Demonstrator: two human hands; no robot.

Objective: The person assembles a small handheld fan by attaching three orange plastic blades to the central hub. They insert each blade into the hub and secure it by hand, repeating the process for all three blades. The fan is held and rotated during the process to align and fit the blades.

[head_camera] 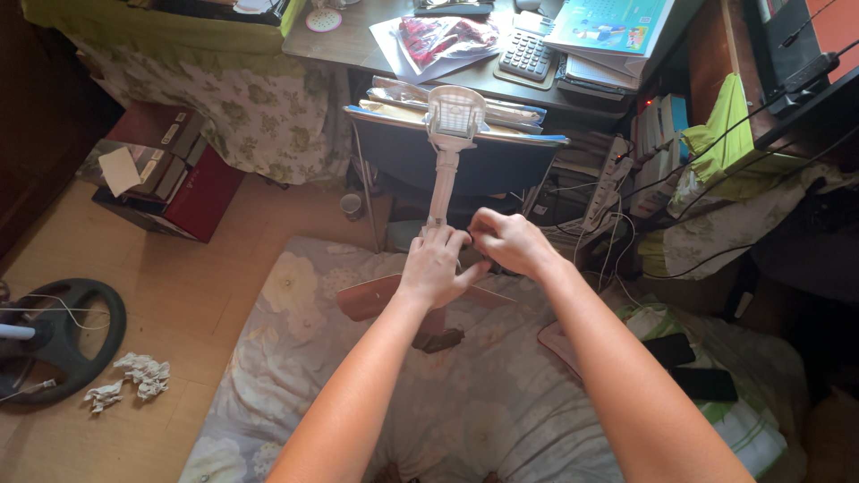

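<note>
Black disc: a round stand base (pixel 55 338) is seen on the floor at far left, with a thin white cable laid across it.
Crumpled paper: 2 wads (pixel 134 376) are left on the floor just beside that base.
Red box: a red box (pixel 201 192) is set near the wall, with books stacked on it.
Floral quilt: a pale bedcover (pixel 295 358) is spread under both forearms.
Left hand: the left hand (pixel 436 266) is closed around the lower end of the white stem, fingers curled.
White desk lamp: the lamp (pixel 452 121) is held upright between the hands, its gridded head above a dark chair (pixel 465 165).
Brown paddle: a flat brown piece (pixel 371 295) is seen beneath the left hand; what it belongs to cannot be told.
Right hand: the right hand (pixel 508 241) is pinched at the stem's base, touching the left hand.
Power strip: a white strip (pixel 608 188) with tangled cables is seen at right.
Phones: 2 dark phones (pixel 689 367) are laid on the bedding.
Risk: the slim stem could be cracked if it is twisted hard; the lamp head could be knocked against the chair if the grip slips.
</note>
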